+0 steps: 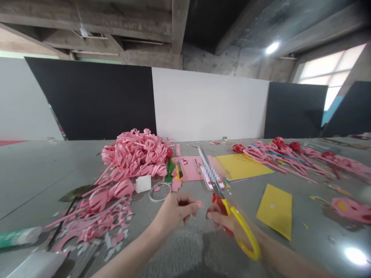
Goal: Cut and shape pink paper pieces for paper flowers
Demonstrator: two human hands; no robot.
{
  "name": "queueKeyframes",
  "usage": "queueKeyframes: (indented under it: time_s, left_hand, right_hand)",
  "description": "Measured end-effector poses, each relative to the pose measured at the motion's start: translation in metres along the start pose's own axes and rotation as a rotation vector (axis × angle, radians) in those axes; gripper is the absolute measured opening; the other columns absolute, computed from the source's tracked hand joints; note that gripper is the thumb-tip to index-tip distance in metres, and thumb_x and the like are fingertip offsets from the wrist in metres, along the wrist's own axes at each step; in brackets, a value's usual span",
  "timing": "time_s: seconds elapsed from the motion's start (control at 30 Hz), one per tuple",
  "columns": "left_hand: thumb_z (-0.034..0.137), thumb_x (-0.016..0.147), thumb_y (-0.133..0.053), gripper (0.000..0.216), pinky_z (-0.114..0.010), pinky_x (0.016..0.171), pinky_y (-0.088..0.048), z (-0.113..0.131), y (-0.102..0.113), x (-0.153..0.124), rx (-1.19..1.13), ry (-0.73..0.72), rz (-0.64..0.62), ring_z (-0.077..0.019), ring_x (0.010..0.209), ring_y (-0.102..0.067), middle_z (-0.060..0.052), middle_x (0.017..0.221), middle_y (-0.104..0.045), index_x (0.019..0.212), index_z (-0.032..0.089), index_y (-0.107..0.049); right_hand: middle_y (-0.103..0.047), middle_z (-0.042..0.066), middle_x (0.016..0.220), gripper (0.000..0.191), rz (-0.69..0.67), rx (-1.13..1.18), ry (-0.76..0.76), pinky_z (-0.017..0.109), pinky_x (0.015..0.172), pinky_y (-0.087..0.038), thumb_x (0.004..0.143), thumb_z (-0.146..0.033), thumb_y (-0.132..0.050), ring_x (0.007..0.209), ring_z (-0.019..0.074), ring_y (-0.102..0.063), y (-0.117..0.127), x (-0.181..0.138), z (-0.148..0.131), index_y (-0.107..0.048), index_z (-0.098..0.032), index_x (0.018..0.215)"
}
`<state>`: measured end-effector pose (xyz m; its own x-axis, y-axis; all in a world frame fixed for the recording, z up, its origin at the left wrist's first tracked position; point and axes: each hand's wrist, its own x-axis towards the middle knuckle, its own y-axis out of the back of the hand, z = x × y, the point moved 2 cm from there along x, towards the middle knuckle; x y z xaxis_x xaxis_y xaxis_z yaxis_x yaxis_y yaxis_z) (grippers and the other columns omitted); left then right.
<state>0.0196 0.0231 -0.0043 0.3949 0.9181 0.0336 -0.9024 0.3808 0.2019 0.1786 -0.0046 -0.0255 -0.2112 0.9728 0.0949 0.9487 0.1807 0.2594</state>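
My right hand [224,220] grips a pair of scissors [232,212] with red and yellow handles, the blades pointing up and away over the grey table [34,173]. My left hand [176,210] is pinched shut on a small pink paper scrap [199,204] just left of the scissor handles. Both hands hover low over the table near its front.
A heap of pink paper loops and strips [130,158] lies at left, with cut scraps below. A tape ring [160,191], a white block [143,183], pink and yellow sheets [240,166], a yellow sheet [275,210] and more pink strips [290,156] lie around. Glue tubes [20,236] sit at lower left.
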Motion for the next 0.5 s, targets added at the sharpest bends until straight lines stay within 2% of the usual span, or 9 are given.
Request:
queueKeyframes:
  time_s: [0.17, 0.3, 0.5]
  left_hand:
    - [0.036, 0.063, -0.061, 0.026, -0.019, 0.038, -0.022, -0.008, -0.014, -0.005, -0.019, 0.060, -0.026, -0.0057, 0.035, -0.033, 0.003, 0.044, -0.047, 0.049, 0.014, -0.057]
    - [0.038, 0.063, -0.061, 0.026, -0.019, 0.037, -0.024, -0.013, -0.018, -0.003, -0.052, 0.070, -0.045, -0.0055, 0.036, -0.033, 0.002, 0.048, -0.048, 0.052, 0.013, -0.057]
    - [0.039, 0.064, -0.058, 0.026, -0.019, 0.041, -0.028, -0.014, -0.014, 0.001, -0.017, 0.078, -0.099, -0.0061, 0.040, -0.037, 0.004, 0.052, -0.046, 0.060, 0.014, -0.058]
  right_hand:
    - [-0.052, -0.002, 0.064, 0.022, -0.005, 0.131, 0.008, 0.023, 0.057, -0.041, 0.067, -0.023, -0.055, 0.058, 0.0098, -0.048, -0.003, 0.000, 0.004, -0.034, -0.018, 0.062]
    - [-0.053, -0.001, 0.063, 0.017, 0.026, 0.016, 0.067, 0.021, 0.053, -0.038, 0.068, -0.023, -0.054, 0.056, 0.0093, -0.047, -0.001, 0.001, 0.010, -0.039, -0.018, 0.063]
    - [-0.052, -0.001, 0.059, 0.019, 0.086, -0.071, 0.104, 0.019, 0.047, -0.035, 0.067, -0.029, -0.057, 0.051, 0.0083, -0.045, -0.001, 0.013, 0.036, -0.042, -0.018, 0.062]
